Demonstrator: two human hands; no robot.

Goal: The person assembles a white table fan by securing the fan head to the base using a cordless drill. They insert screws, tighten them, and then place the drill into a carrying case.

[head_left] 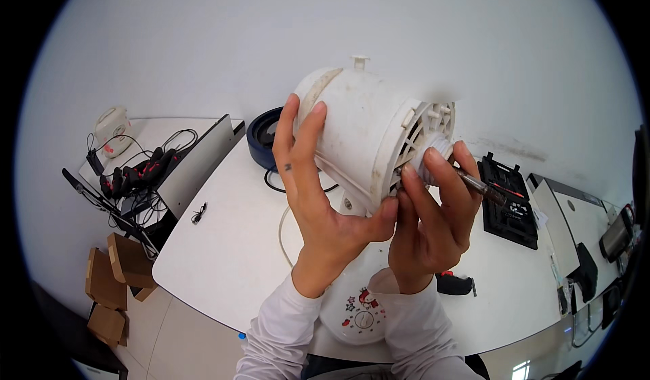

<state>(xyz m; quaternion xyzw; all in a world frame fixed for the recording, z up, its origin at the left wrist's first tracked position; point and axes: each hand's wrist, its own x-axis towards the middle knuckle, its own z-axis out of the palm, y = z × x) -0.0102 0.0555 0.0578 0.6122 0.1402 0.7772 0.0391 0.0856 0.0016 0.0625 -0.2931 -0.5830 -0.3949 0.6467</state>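
My left hand (pixel 318 190) grips a white plastic motor housing (pixel 369 126), lifted above the white table (pixel 223 244), fingers wrapped over its rounded side. Its slotted end faces right. My right hand (pixel 433 211) holds a screwdriver (pixel 484 188) with a clear handle, its tip pushed into the slotted end near the central shaft. Below my wrists lies a round white appliance part with a small flower print (pixel 355 309).
A dark blue ring-shaped part (pixel 261 136) sits behind the housing, with a black cable and a white cord beside it. A black tool tray (pixel 508 200) lies at the right. Left stands a side table with a white appliance (pixel 112 129) and cables; cardboard boxes (pixel 112 278) lie on the floor.
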